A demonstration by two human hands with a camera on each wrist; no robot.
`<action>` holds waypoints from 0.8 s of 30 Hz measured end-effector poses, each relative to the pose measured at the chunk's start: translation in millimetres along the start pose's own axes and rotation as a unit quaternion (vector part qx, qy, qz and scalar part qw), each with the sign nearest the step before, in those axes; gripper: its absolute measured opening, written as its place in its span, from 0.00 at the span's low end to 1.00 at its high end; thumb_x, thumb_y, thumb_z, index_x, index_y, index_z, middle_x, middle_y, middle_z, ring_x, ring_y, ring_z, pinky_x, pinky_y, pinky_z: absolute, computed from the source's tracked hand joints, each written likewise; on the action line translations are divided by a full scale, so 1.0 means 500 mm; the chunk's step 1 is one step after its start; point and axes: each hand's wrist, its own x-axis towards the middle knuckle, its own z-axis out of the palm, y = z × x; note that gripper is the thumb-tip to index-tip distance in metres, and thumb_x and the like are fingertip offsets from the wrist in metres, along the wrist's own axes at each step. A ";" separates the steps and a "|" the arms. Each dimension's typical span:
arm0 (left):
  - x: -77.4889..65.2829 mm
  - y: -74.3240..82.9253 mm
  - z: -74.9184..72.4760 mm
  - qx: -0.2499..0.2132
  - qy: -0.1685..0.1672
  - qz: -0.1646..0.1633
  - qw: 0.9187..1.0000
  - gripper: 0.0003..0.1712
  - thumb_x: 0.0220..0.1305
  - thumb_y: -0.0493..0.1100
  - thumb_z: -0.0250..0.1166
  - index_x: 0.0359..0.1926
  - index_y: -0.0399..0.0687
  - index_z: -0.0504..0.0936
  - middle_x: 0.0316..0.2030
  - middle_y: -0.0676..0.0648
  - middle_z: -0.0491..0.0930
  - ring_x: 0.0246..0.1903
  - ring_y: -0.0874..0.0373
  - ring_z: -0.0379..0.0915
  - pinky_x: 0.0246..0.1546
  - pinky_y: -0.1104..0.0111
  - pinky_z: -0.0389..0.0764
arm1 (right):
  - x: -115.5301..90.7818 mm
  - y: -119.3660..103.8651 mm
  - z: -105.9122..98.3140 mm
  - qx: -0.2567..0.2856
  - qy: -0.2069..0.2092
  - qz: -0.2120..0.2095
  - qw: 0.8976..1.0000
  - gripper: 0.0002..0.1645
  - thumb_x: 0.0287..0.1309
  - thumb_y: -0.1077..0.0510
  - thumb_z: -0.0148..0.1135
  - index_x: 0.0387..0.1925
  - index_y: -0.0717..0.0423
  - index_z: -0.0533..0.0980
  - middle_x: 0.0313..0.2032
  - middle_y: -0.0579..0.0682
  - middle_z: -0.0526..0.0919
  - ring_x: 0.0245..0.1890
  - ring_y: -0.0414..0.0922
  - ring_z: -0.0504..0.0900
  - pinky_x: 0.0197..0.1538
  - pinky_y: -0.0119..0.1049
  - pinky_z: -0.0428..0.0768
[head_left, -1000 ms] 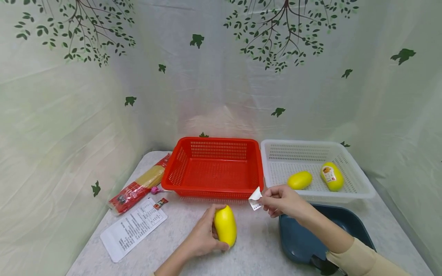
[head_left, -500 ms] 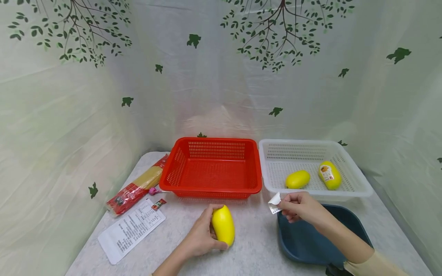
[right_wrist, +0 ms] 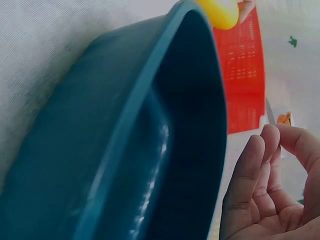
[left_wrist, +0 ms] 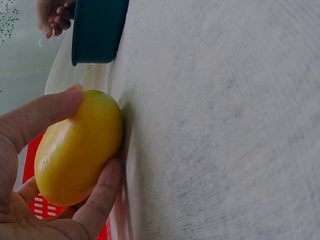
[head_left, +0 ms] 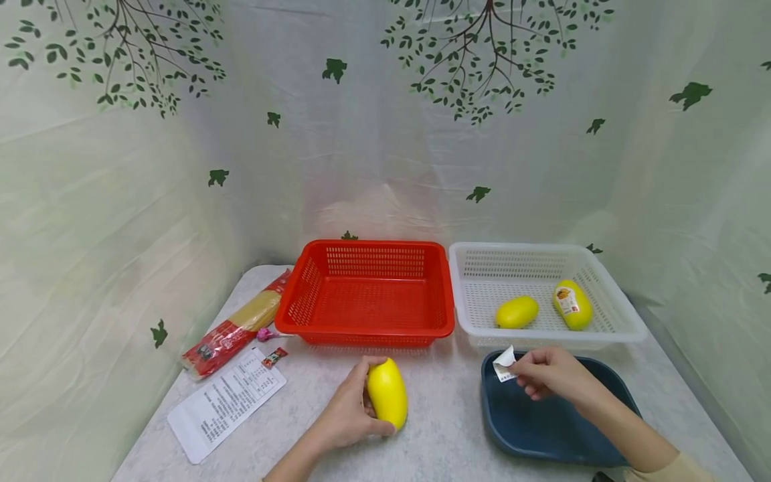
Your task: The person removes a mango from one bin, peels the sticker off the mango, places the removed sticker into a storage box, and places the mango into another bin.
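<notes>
Standing lengthwise on the table, a yellow mango point(head_left: 388, 393) is gripped by my left hand point(head_left: 351, 412), thumb at its near end and fingers at its far end. In the left wrist view the mango point(left_wrist: 80, 150) looks smooth, with no label on the side that shows. My right hand point(head_left: 555, 376) pinches a curled white sticker label point(head_left: 504, 365) between thumb and fingertips. That hand is above the dark blue basin point(head_left: 530, 435), with the label over its far left part. The right wrist view shows an orange picture on the label point(right_wrist: 285, 119).
A red basket point(head_left: 379, 301) stands at the back centre. Beside it, a white basket point(head_left: 482, 258) holds a plain mango point(head_left: 517, 312) and a labelled mango point(head_left: 572, 304). At left lie a red-and-yellow noodle packet point(head_left: 241, 328), a printed sheet point(head_left: 225, 405), a small sachet point(head_left: 274, 357) and a pink-wrapped lollipop point(head_left: 265, 333).
My right hand has carried the label rightward and toward me, from near the red basket's front corner to over the basin. The left hand keeps its grip on the mango.
</notes>
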 end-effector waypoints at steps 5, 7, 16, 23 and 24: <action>0.001 0.000 -0.001 0.001 -0.002 -0.001 1.000 0.62 0.41 0.42 0.91 0.75 0.58 0.65 0.62 0.43 0.74 0.44 0.52 0.72 0.39 0.71 0.79 | 0.002 0.017 -0.006 -0.011 0.000 0.015 1.000 0.19 0.72 0.49 0.68 0.38 0.63 0.83 0.28 0.46 0.85 0.27 0.39 0.82 0.35 0.32 0.87; 0.001 0.000 -0.001 0.000 -0.002 -0.001 1.000 0.62 0.41 0.42 0.91 0.75 0.58 0.65 0.61 0.43 0.74 0.44 0.52 0.72 0.39 0.71 0.79 | 0.003 0.022 -0.008 -0.014 0.001 0.022 1.000 0.19 0.71 0.48 0.69 0.38 0.63 0.84 0.28 0.46 0.85 0.27 0.39 0.82 0.34 0.31 0.87; 0.003 0.001 -0.003 0.000 0.000 0.006 1.000 0.62 0.42 0.42 0.91 0.75 0.58 0.65 0.62 0.43 0.74 0.45 0.52 0.72 0.39 0.70 0.79 | 0.011 0.041 -0.013 -0.013 -0.022 0.053 0.998 0.20 0.71 0.49 0.70 0.40 0.65 0.87 0.27 0.46 0.89 0.26 0.37 0.86 0.33 0.29 0.87; 0.007 0.008 -0.007 0.000 0.005 0.008 1.000 0.63 0.41 0.42 0.91 0.75 0.59 0.64 0.63 0.43 0.75 0.45 0.52 0.73 0.40 0.69 0.80 | 0.019 0.054 -0.012 -0.014 -0.036 0.070 0.997 0.18 0.70 0.51 0.70 0.39 0.65 0.86 0.28 0.48 0.91 0.27 0.38 0.91 0.31 0.27 0.86; 0.008 0.009 -0.008 0.000 0.005 0.008 1.000 0.63 0.41 0.42 0.91 0.75 0.59 0.64 0.63 0.43 0.75 0.46 0.52 0.73 0.40 0.68 0.81 | 0.020 0.057 -0.012 -0.013 -0.040 0.070 0.997 0.18 0.70 0.51 0.70 0.39 0.65 0.86 0.29 0.48 0.91 0.27 0.38 0.91 0.31 0.27 0.86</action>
